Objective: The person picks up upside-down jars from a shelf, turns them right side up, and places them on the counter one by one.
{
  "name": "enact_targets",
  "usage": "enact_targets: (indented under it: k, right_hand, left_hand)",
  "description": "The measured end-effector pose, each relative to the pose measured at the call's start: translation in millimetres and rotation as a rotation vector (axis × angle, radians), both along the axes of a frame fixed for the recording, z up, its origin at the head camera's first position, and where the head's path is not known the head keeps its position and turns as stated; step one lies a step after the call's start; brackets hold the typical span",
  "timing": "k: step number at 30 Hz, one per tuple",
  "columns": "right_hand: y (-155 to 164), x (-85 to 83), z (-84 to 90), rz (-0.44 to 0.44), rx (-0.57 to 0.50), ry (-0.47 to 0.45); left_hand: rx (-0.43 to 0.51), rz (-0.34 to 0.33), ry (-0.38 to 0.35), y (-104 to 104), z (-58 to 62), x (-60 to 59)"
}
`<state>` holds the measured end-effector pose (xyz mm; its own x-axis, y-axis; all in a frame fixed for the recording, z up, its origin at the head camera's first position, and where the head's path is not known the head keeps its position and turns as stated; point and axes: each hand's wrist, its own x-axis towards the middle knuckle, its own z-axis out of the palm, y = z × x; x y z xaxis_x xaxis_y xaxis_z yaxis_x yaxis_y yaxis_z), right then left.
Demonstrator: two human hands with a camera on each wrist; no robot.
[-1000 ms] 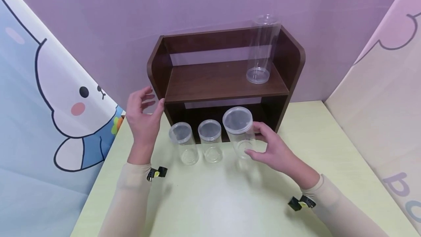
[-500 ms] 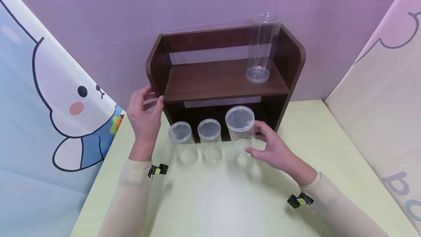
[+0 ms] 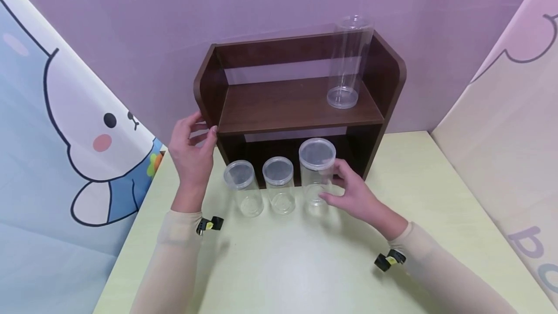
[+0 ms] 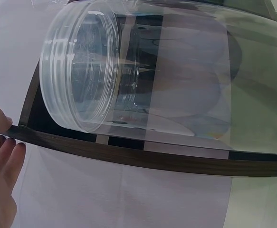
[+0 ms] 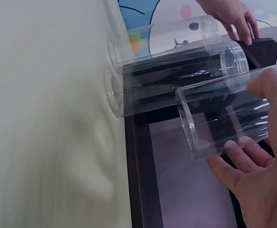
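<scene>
My right hand (image 3: 355, 195) holds a clear lidded jar (image 3: 317, 178) upright from its right side, thumb at the front. In the right wrist view its base hangs a little off the pale tabletop, in front of the shelf's lower opening. My left hand (image 3: 189, 154) pinches the front edge of the dark brown shelf's (image 3: 301, 103) left side panel; the left wrist view shows thumb and fingers on either side of that edge. Two more clear jars with frosted lids, a left jar (image 3: 250, 195) and a middle jar (image 3: 280, 193), stand on the table before the shelf.
A tall clear cylinder (image 3: 344, 71) stands at the right end of the upper shelf board. The pale green table (image 3: 279, 270) extends in front. A purple backdrop (image 3: 279, 4) hangs behind, with a cartoon-printed cloth (image 3: 87, 159) at the left.
My left hand has closed from beside the shelf onto its left panel edge. The jar in my right hand has come more upright, after a small shift right and back left.
</scene>
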<state>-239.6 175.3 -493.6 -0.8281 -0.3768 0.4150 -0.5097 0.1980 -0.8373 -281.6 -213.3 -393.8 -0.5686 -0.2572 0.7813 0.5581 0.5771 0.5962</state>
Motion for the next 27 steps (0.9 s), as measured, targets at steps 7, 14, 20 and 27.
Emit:
enact_targets:
  k: [7,14,20,27]
  right_hand:
    - [-2,-3.3,-5.4,0.003,-0.005,-0.025]
    - [-5,-4.1,-10.1,0.001,-0.003,-0.059]
    - [-7,-6.7,-17.5,-0.010,0.005,-0.102]
    - [-9,-8.6,-30.5,-0.012,0.038,-0.150]
  left_hand:
    - [-0.010,-0.006,-0.001,-1,1.7,1.0]
    - [-0.020,-0.001,-0.013,-2,0.9,1.3]
    - [-0.025,-0.005,-0.022,-2,2.0,1.9]
    - [-0.015,-0.003,-0.025,-2,2.4,1.2]
